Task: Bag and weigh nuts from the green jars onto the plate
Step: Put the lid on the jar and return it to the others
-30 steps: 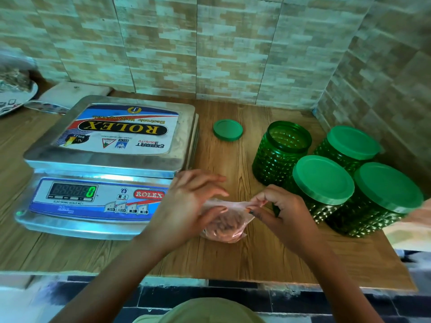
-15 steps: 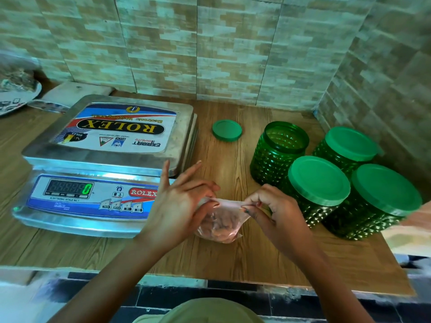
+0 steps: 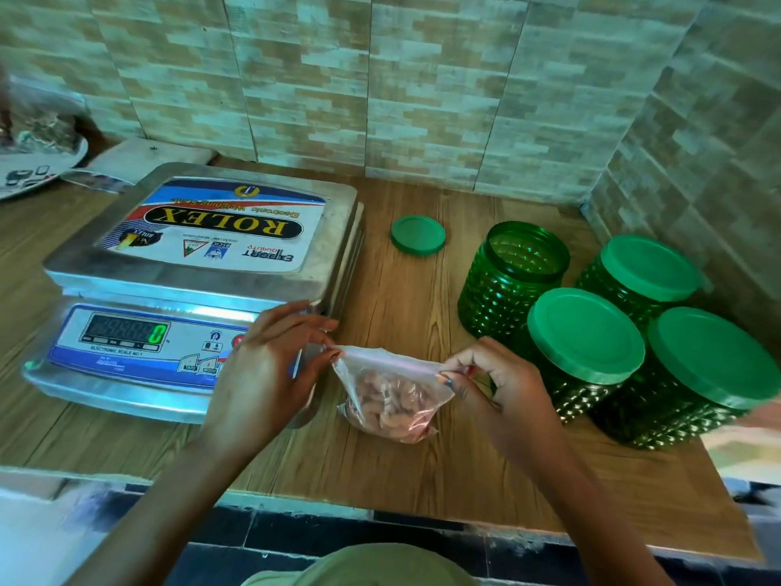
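A small clear bag of nuts [image 3: 391, 401] hangs just above the wooden counter in front of me. My left hand [image 3: 264, 376] pinches the bag's top left corner and my right hand [image 3: 494, 384] pinches the top right corner, stretching the seal strip between them. An open green jar [image 3: 509, 281] stands to the right, its lid [image 3: 417, 234] lying flat on the counter behind. Three closed green jars [image 3: 585, 344] cluster beside it. The plate [image 3: 29, 171] sits at the far left edge.
A steel electronic scale [image 3: 203, 264] fills the left of the counter, its display [image 3: 126, 332] reading 0. A white board [image 3: 143, 156] lies behind it. Tiled walls close off the back and right side. The counter's front edge [image 3: 380, 505] runs below my hands.
My hands have pulled apart along the bag's top, so the seal strip is now stretched straight. The left hand's fingers, spread before, now pinch the corner.
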Action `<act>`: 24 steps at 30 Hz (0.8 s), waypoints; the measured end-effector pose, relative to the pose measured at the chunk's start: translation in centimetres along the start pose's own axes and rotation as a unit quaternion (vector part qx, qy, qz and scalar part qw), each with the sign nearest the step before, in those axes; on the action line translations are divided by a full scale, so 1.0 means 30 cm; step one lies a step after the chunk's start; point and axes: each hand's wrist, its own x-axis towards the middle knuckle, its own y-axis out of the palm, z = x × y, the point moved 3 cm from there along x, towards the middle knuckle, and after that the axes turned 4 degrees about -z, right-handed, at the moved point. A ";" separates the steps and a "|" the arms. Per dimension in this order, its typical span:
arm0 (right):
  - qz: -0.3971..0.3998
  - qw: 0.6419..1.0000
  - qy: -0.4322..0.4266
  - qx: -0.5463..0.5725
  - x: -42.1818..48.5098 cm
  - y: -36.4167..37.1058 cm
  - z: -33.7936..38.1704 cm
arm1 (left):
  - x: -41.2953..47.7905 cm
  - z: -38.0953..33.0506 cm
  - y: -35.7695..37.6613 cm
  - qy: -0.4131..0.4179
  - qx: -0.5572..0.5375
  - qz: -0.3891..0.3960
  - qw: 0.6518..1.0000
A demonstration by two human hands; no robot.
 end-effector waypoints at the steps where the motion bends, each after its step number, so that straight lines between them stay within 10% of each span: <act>1: 0.001 1.000 0.020 0.010 -0.007 0.004 -0.008 | -0.007 -0.009 -0.008 -0.019 -0.018 -0.007 1.000; 8: 0.137 0.964 0.210 0.094 -0.089 0.153 -0.052 | -0.117 -0.060 0.063 -0.207 -0.203 0.090 0.953; 24: 0.025 0.937 0.257 0.234 0.041 0.139 0.010 | -0.029 -0.050 0.056 -0.228 -0.399 0.116 0.881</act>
